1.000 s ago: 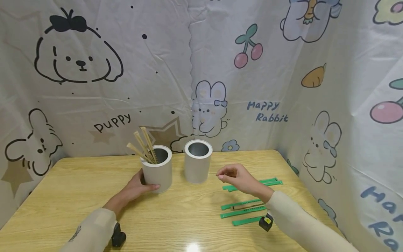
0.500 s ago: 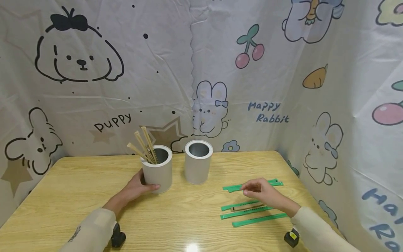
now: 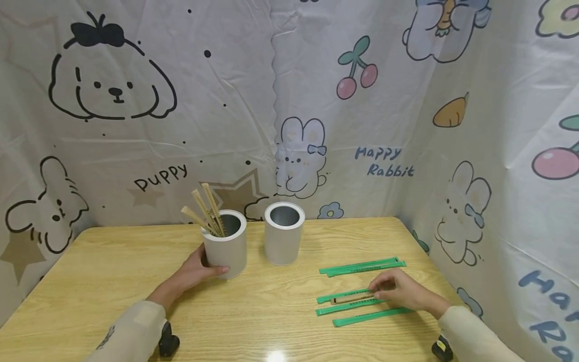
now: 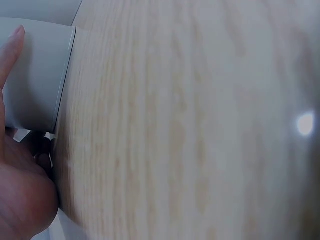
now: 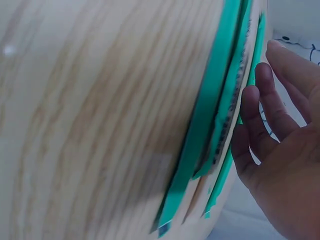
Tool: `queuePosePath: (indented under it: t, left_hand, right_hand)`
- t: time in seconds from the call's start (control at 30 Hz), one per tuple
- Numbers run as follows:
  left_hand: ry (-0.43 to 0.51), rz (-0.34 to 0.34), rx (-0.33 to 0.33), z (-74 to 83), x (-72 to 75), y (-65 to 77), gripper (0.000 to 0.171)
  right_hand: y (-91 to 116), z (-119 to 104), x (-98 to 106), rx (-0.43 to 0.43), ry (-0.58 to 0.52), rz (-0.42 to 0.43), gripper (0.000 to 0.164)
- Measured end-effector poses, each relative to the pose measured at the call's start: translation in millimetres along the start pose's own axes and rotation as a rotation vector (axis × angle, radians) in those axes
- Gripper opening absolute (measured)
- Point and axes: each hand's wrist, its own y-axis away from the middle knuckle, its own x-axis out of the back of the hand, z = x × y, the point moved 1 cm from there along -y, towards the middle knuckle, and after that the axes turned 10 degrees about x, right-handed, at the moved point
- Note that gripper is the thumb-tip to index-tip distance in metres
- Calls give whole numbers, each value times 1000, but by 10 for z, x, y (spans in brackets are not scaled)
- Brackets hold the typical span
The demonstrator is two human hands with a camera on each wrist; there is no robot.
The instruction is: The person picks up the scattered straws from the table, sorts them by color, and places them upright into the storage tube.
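In the head view my left hand (image 3: 194, 274) grips the side of a white cylindrical holder (image 3: 230, 256), thumb across its front. Several slim tan paper-wrapped sticks (image 3: 203, 213) lean out of it. The left wrist view shows the thumb on the holder's wall (image 4: 45, 75). My right hand (image 3: 404, 291) hovers low over a slim brown packet (image 3: 350, 299) lying between two green packets. The right wrist view has the right hand's fingers (image 5: 252, 105) loosely bent beside the packets, apparently holding nothing; whether a fingertip touches the brown packet I cannot tell.
A second white holder (image 3: 283, 246) stands upright right of the first. Two overlapping green packets (image 3: 366, 266) lie farther back; another green packet (image 3: 371, 317) lies nearest the front. Printed cloth (image 3: 217, 125) hangs behind and beside the wooden table (image 3: 271, 311).
My right hand has moved right and toward me, from beside the second holder, past the back green packets, down to the brown packet. The left hand keeps its grip on the holder.
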Motion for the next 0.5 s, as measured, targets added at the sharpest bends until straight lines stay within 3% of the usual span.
queuePosePath:
  t: [0.23,0.5]
  left_hand:
    - [-7,0,5,-17,-4,3,107]
    - [-20,-2,17,2,4,18,109]
  right_hand:
    - [29,80,17,8,-22,-4,18]
    - [-20,94,-21,14,84,25,10]
